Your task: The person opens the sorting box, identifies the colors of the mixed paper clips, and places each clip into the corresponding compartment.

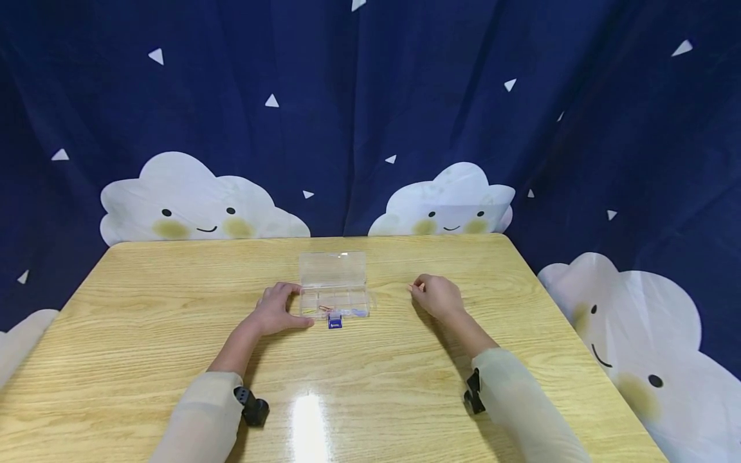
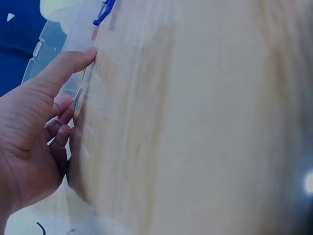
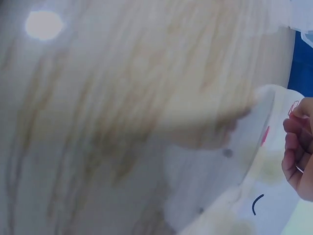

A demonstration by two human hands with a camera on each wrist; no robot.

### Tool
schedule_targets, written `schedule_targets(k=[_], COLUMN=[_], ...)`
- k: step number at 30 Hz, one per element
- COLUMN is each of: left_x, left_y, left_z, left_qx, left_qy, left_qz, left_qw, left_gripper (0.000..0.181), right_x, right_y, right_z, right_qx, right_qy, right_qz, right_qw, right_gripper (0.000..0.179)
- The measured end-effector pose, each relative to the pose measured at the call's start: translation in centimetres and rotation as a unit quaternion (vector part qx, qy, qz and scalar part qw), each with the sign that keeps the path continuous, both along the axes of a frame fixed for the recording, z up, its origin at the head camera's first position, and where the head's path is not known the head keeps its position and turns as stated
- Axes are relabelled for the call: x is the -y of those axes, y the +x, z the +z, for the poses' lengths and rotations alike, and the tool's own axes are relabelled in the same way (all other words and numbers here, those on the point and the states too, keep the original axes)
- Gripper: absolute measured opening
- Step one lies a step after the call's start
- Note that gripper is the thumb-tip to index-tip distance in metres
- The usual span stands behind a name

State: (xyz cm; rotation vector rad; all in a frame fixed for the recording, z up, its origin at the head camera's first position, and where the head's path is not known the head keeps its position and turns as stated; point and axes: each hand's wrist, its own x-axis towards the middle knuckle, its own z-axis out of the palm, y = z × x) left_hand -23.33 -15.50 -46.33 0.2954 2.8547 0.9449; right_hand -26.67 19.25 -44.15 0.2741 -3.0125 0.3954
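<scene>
A clear plastic compartment box [image 1: 343, 299] sits on the table, its see-through lid [image 1: 332, 269] raised at the back. Small yellow, reddish and bluish pieces lie in its front compartments, and a blue piece [image 1: 335, 321] is at its front edge. My left hand [image 1: 276, 311] holds the box's left end, thumb at the front and fingers at the side; the left wrist view shows those fingers curled. To the right of the box, my right hand [image 1: 438, 296] pinches a small pinkish-red paper clip [image 3: 293, 107] between thumb and fingertip, just above the table.
The light wood table [image 1: 370, 366] runs back to a dark blue curtain [image 1: 324, 122] with white clouds and triangles. A pink streak [image 3: 264, 135] shows below the right hand in the right wrist view. Each sleeved wrist wears a black camera, such as the left one [image 1: 252, 408].
</scene>
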Motion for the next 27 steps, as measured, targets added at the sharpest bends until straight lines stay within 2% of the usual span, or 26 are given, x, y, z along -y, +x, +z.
schedule_targets(k=[9, 15, 27], left_x=[0.0, 0.0, 0.0], left_y=[0.0, 0.0, 0.0], left_z=[0.1, 0.1, 0.2], left_qx=[0.004, 0.001, 0.0], left_qy=[0.003, 0.001, 0.004], left_qz=[0.003, 0.002, -0.003], left_qw=[1.0, 1.0, 1.0], left_gripper=[0.079, 0.079, 0.079], right_x=[1.8, 3.4, 5.8], right_y=[0.5, 0.6, 0.7], right_z=[0.9, 1.2, 2.0], right_qx=[-0.007, -0.013, -0.054], right_qy=[-0.019, -0.014, -0.009], right_qz=[0.032, 0.047, 0.085], right_qw=[0.9993, 0.9987, 0.9949], right_gripper=[0.02, 0.019, 0.018])
